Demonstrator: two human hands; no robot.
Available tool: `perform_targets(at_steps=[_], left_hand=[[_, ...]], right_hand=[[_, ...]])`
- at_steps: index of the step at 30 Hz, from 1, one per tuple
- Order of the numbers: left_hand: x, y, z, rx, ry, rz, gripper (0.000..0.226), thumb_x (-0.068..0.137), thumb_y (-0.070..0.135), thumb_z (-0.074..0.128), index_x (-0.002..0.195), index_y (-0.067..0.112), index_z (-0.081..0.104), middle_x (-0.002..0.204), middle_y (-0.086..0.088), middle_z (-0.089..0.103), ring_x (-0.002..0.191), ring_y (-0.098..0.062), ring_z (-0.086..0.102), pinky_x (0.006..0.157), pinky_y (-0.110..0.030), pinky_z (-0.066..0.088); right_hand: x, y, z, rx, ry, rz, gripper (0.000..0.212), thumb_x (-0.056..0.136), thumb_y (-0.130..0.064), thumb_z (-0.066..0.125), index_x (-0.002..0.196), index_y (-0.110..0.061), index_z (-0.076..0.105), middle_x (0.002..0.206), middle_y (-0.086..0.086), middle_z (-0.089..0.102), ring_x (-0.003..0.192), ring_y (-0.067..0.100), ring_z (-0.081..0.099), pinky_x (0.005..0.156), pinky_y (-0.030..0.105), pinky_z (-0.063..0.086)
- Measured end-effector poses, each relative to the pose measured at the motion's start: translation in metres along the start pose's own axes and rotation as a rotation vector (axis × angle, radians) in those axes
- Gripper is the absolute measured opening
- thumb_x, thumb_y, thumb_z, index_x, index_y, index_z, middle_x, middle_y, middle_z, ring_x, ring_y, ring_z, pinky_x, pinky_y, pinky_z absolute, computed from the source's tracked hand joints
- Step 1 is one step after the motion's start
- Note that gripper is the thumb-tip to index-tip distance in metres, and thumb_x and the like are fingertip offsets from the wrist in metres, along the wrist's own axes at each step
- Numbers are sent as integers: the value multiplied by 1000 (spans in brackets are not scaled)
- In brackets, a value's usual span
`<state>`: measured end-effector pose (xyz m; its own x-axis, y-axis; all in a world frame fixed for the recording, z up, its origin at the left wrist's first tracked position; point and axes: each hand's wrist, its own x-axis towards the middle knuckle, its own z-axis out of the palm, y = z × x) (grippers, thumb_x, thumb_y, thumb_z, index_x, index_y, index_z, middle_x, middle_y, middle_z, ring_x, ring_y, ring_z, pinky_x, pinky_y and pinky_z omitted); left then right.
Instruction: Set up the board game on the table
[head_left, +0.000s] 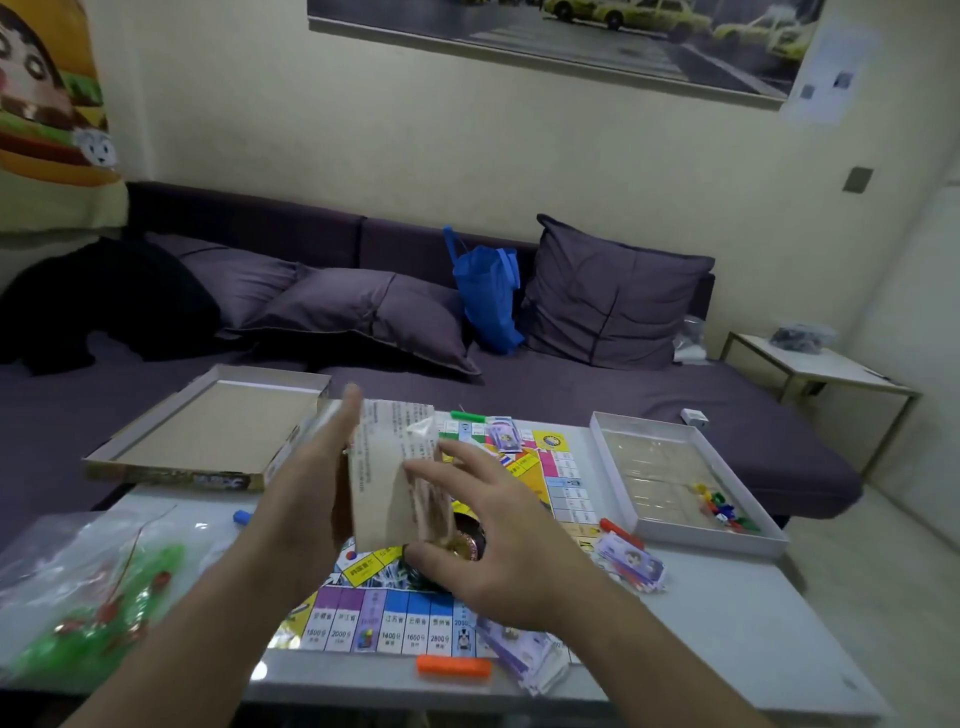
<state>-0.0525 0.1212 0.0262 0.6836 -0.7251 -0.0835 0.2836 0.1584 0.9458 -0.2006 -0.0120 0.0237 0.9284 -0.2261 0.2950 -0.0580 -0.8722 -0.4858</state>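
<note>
A folded printed paper sheet (382, 467) stands upright above the colourful game board (395, 618) on the white table (727, 623). My left hand (311, 488) holds the sheet's left side, fingers pointing up along it. My right hand (483, 525) has its fingers spread, and the fingertips touch the sheet's right face. A dark round spinner (462, 545) on the board is partly hidden behind my right hand. Stacks of purple paper money (628, 564) lie at the board's right, near and far edges.
The box lid (208, 431) lies upside down at the back left, half on the purple sofa (571, 395). The box tray (670, 467) at right holds several coloured pawns (719, 506). Orange bar (454, 665), red bar (621, 532), green bar (467, 415); plastic bag of green pieces (88, 597) at left.
</note>
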Motion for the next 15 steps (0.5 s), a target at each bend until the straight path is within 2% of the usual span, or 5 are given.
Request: perform_targets(at_steps=[2, 4, 10, 12, 15], left_hand=[[3, -6, 0, 81, 75, 40, 35, 101, 41, 59, 124, 17, 71, 113, -14, 78, 102, -39, 75, 78, -52, 60], [6, -11, 0, 68, 128, 49, 24, 102, 27, 61, 119, 14, 72, 111, -15, 77, 101, -40, 74, 71, -49, 60], [-2, -18, 16, -8, -1, 4, 24, 101, 21, 60, 118, 8, 72, 112, -17, 76, 106, -38, 72, 86, -57, 60], [-2, -24, 20, 115, -1, 51, 19, 101, 14, 61, 116, 9, 72, 108, -12, 78, 105, -33, 73, 88, -51, 59], [3, -30, 24, 392, 59, 172, 28, 93, 13, 74, 118, 25, 68, 114, 2, 75, 113, -22, 68, 95, -43, 54]], right_hand=[[-3, -1, 2, 23, 20, 2, 68, 95, -52, 69, 155, -43, 41, 163, -27, 21, 139, -12, 23, 105, 4, 23], [-5, 0, 5, 59, 74, 26, 67, 96, -48, 70, 155, -40, 39, 157, -26, 30, 140, -11, 28, 110, 10, 31], [-10, 4, 6, 469, 198, 313, 43, 103, -23, 65, 141, -29, 47, 121, -18, 64, 108, -2, 64, 75, 16, 59], [-11, 10, 5, 515, 249, 366, 23, 105, -12, 60, 123, -26, 61, 112, -11, 70, 98, -1, 68, 68, 17, 59], [-20, 22, -5, 512, 321, 373, 23, 106, -7, 57, 109, -27, 68, 98, -6, 77, 88, 5, 74, 61, 19, 58]])
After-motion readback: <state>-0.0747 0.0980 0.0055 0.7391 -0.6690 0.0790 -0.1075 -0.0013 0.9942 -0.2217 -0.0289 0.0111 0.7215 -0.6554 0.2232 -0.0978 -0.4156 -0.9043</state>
